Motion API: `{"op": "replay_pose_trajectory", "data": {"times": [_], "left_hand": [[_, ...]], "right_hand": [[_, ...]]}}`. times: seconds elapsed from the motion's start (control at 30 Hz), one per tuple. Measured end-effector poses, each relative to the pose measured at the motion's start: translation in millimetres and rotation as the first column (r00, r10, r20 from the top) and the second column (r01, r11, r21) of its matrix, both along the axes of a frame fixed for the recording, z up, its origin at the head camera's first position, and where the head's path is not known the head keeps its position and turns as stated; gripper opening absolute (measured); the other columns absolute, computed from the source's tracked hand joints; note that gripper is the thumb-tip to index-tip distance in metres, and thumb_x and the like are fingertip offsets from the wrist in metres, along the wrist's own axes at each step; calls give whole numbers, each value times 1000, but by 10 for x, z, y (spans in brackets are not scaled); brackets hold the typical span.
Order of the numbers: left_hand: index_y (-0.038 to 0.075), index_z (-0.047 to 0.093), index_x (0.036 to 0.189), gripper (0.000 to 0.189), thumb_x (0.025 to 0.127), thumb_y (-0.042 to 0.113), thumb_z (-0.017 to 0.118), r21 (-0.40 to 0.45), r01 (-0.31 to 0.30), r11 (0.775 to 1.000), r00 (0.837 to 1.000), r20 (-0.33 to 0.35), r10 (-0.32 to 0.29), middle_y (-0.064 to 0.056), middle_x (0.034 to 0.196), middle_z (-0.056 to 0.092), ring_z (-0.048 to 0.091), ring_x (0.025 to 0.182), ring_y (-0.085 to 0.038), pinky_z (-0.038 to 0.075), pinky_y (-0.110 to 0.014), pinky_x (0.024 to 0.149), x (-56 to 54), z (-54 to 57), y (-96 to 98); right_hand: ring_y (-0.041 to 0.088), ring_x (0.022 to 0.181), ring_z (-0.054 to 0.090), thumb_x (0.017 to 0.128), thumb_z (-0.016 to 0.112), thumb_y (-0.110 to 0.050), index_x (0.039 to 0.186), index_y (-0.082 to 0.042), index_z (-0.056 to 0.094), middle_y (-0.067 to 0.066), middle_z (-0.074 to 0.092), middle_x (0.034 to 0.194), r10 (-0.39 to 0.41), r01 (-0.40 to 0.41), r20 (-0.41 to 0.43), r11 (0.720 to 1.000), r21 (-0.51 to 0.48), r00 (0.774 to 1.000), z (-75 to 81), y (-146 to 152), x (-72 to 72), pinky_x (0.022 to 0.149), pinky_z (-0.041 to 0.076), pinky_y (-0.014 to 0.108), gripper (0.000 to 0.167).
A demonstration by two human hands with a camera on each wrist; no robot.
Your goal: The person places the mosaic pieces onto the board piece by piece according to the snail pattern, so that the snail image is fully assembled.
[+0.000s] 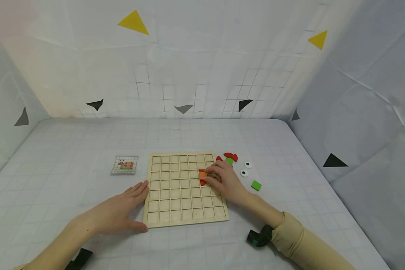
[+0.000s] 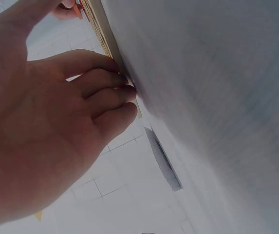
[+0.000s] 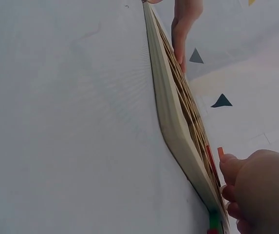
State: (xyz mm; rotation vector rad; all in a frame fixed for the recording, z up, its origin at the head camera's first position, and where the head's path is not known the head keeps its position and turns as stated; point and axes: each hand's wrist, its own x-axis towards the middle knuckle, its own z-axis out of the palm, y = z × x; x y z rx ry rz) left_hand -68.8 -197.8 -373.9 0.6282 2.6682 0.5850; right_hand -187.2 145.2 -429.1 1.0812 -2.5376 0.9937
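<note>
A wooden grid board lies flat on the table, its cells mostly bare. My left hand rests along the board's left edge, fingers extended and touching it; the left wrist view shows the fingertips against the rim. Above the right part of the grid, my right hand pinches an orange tile between thumb and fingers. Right by that tile, red pieces sit in the grid, partly hidden by the hand. A picture card with a red, orange and green figure lies left of the board.
Beyond the right hand are several red curved pieces and a green square. Farther right lie two round eye pieces and another green square tile. White cloth walls enclose the table's back and sides.
</note>
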Motion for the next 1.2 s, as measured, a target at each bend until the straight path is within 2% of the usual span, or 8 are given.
{"op": "replay_pose_trajectory", "data": {"times": [0.33,0.83,1.2], "left_hand": [[-4,29,154,110,79,64,72,-7,0,1000,1000,8,0,-18,166,16,19,151,-43,27,-61,117,-18,5,10],[-4,28,155,111,79,65,72,-7,2,1000,1000,11,-2,-19,166,16,19,151,-43,27,-61,116,-14,-12,7],[-4,29,154,110,79,65,71,-8,0,1000,1000,5,0,-18,166,16,19,151,-43,28,-61,116,-13,-6,8]], "right_hand": [[16,97,51,89,77,-20,106,-7,73,1,64,101,-6,6,37,1000,7,999,15,-27,11,82,45,32,21],[15,91,44,88,78,-20,102,-8,73,3,59,95,41,-42,-48,999,-7,998,-19,-154,-53,82,38,31,20],[16,93,43,90,76,-24,106,-9,74,3,58,99,1,-1,-13,999,32,1000,3,-241,-56,80,38,31,22]]}}
